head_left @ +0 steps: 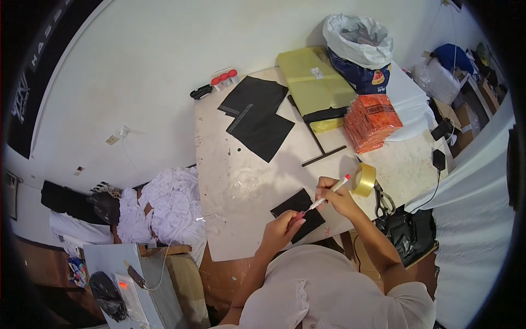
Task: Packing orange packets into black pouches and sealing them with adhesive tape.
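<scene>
In my right hand [338, 198] is a white pen [332, 191] with a red end, tilted so its tip points down and left. My left hand [279, 231] pinches a small reddish piece [302, 214] right at the pen's tip; whether it is the pen's cap I cannot tell. Both hands are over a folded black cloth [310, 227] at the table's near edge, partly covered by my fingers. Just right of my right hand stands a roll of yellowish tape [364, 180], with black-handled scissors [383, 203] beside it.
Two dark cloth pieces [263, 131] lie farther back on the white table [219, 219]. A yellow package [315, 77], a stack of orange packets [373, 122] and a large sack [359, 60] stand at the back right. White cloth [170, 203] is heaped left of the table.
</scene>
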The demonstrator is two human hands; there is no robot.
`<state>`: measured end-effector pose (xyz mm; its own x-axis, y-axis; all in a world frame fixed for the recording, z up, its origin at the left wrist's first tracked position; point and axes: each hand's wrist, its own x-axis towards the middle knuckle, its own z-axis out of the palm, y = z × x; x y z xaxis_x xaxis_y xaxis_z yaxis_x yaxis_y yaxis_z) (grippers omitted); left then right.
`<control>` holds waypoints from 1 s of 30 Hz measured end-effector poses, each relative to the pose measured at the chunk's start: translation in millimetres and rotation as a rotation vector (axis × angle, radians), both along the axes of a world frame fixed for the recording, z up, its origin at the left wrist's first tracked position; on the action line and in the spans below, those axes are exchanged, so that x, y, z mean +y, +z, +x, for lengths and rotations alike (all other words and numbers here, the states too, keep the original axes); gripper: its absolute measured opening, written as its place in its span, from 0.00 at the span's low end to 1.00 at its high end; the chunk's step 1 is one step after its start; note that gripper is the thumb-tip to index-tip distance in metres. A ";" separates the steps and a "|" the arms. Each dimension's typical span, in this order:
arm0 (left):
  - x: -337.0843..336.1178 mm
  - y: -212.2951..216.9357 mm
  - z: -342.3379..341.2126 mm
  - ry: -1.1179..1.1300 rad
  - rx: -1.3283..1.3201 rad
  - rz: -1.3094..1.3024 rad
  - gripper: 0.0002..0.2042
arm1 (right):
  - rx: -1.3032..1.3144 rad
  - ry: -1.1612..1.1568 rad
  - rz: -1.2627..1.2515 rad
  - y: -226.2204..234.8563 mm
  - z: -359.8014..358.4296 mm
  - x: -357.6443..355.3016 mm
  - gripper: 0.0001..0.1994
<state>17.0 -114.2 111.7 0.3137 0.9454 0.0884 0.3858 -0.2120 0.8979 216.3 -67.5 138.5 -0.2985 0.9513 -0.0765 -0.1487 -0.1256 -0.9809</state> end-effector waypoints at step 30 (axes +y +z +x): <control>-43.4 52.6 82.9 -0.545 -0.179 -0.462 0.19 | -0.102 -0.339 0.310 36.4 56.8 -160.9 0.23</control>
